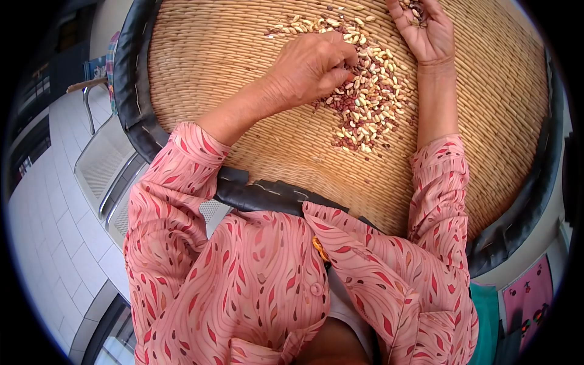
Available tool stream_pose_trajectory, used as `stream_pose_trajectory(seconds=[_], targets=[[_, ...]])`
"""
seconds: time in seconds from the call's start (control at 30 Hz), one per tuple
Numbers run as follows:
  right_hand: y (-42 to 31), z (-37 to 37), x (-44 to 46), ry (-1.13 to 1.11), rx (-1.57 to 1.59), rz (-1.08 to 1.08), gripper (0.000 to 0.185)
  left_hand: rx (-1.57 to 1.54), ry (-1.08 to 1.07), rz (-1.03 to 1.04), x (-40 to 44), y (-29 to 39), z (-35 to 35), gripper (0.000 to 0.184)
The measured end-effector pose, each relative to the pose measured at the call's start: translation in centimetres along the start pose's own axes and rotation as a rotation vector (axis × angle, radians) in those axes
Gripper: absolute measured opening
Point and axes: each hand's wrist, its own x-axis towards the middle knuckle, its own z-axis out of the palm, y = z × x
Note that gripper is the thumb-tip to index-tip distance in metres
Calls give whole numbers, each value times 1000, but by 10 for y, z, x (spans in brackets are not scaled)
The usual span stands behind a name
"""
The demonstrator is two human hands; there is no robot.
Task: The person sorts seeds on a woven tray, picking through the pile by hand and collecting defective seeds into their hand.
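Note:
A spread of mixed beans [372, 103], pale yellow and dark red-brown, lies on a round woven tray [261, 146]. My left hand [313, 66] reaches over from the left, back upward, its thumb and fingers pinched together at the pile's edge. Whatever sits between those fingertips is hidden. To the right, my right hand [429, 36] is turned palm up above the tray and cupped. A few dark, shrivelled-looking beans [417, 13] rest in it, partly cut off by the top of the view.
A black rim [137, 79] with stitching edges the tray, whose near side meets my torso. On the left are a perforated metal chair [106, 161] and a tiled floor [61, 243]. A pink cloth or sheet [529, 298] is at the lower right.

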Motion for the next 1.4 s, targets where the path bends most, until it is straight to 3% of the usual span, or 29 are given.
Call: stream_pose_trajectory(seconds=[0.17, 0.37, 0.47, 0.67, 1.07, 1.17, 1.27, 1.4], targets=[[1, 2, 0, -4, -6, -7, 25, 116, -9, 3, -1, 6, 5, 11], [0, 1, 0, -16, -9, -4, 25, 29, 15, -79, 0, 4, 3, 11], [1, 1, 0, -7, -8, -5, 25, 73, 90, -31, 3, 5, 6, 12], [1, 1, 0, -4, -13, -8, 25, 191, 32, 11, 7, 11, 15, 13], [1, 0, 0, 1, -16, -8, 26, 65, 127, 3, 13, 2, 17, 6], [1, -2, 1, 12, -7, -3, 26, -108, 108, -222, 29, 5, -6, 5], [3, 4, -2, 58, -5, -6, 28, -45, 267, -82, 59, 5, -24, 5], [0, -6, 1, -108, 11, 87, 34, -188, 505, 168, 97, 4, -14, 4]])
